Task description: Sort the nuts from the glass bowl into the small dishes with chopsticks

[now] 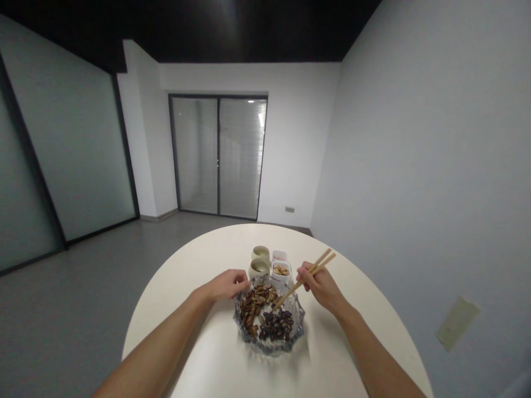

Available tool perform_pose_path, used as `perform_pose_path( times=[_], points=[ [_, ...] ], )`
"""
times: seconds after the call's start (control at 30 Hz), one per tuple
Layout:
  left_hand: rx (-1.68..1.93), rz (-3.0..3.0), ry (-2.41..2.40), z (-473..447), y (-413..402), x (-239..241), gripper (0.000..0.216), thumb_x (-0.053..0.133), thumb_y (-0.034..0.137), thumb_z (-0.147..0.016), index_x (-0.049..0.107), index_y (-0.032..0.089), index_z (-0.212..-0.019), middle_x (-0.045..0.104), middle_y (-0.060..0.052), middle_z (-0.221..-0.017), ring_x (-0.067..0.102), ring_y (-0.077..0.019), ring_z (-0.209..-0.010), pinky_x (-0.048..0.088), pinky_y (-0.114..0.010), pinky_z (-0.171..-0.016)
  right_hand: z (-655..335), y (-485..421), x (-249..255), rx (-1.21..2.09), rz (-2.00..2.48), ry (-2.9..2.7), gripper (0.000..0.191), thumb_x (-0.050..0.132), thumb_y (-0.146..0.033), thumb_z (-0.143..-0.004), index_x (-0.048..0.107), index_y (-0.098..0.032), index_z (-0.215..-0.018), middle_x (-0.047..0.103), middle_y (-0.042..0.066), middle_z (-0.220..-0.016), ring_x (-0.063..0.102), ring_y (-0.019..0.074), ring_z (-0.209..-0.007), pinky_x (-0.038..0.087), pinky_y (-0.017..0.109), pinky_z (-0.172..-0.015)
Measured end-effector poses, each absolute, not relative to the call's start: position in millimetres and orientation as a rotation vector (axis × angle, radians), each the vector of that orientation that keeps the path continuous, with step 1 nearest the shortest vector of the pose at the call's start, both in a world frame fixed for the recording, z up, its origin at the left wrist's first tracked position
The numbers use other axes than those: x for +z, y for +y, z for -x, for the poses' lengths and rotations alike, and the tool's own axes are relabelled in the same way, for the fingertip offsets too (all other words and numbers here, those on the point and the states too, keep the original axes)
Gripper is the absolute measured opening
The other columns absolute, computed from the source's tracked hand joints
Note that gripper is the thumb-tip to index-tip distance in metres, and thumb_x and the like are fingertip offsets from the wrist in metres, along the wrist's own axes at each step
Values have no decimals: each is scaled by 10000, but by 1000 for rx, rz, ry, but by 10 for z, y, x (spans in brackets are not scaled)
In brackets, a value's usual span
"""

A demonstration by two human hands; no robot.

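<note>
A clear glass bowl (299, 320) with a scalloped rim stands on the round table before me. Brown striped seeds (254, 305) lie along its left and far side, and dark, nearly black seeds (277, 325) are heaped at the near right. My left hand (232, 283) is curled at the bowl's far left rim, thumb and fingers closed against the edge. In my right hand (317, 282) is a pair of wooden chopsticks (302, 281), slanting down to the left. Their tips are in the bowl beside the dark seeds; whether they pinch a seed I cannot tell.
Just beyond the bowl stand two pale green cups (260, 267), one behind the other. To their right are two small white square dishes (279, 255); the nearer holds tan nuts (281, 270). The white table (182, 298) has a wall (415, 166) close on its right.
</note>
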State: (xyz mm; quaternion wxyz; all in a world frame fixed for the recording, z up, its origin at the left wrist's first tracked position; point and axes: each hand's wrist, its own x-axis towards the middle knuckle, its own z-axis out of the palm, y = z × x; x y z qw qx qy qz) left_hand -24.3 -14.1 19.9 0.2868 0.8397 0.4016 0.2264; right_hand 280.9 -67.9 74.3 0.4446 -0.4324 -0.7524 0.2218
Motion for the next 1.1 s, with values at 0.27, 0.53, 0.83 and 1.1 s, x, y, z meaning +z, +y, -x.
perform_pose_path(
  times=[0.27,0.53,0.83,1.1],
  points=[
    [601,-2222,1076,248,-135,191,381,474,511,-892,596,157,-821,598,4,-687,530,-141,-621,384,-231,-578,-2787,-699,772,551,1077,-1875,419,475,-477,-937,620,-194,-664,492,-26,-485,472,140,-483,379,247,-498],
    [603,-2225,1072,244,-147,206,372,478,502,-890,592,158,-811,590,7,-685,523,-137,-614,381,-231,-580,-2790,-738,798,494,1087,-1905,462,441,-497,-957,577,-205,-626,505,-18,-492,494,149,-504,405,256,-526],
    [601,-2257,1072,250,-138,203,393,466,511,-905,614,157,-820,611,-4,-703,538,-145,-648,395,-236,-613,-2776,-752,795,500,1077,-1909,483,431,-523,-955,568,-203,-619,501,-17,-504,490,148,-509,400,256,-524],
    [603,-2255,1068,257,-141,211,391,474,514,-896,617,157,-825,616,-6,-702,540,-147,-647,389,-235,-605,-2784,-733,779,492,1090,-1895,499,427,-544,-955,572,-203,-622,511,-11,-498,487,146,-503,395,257,-519]
  ],
)
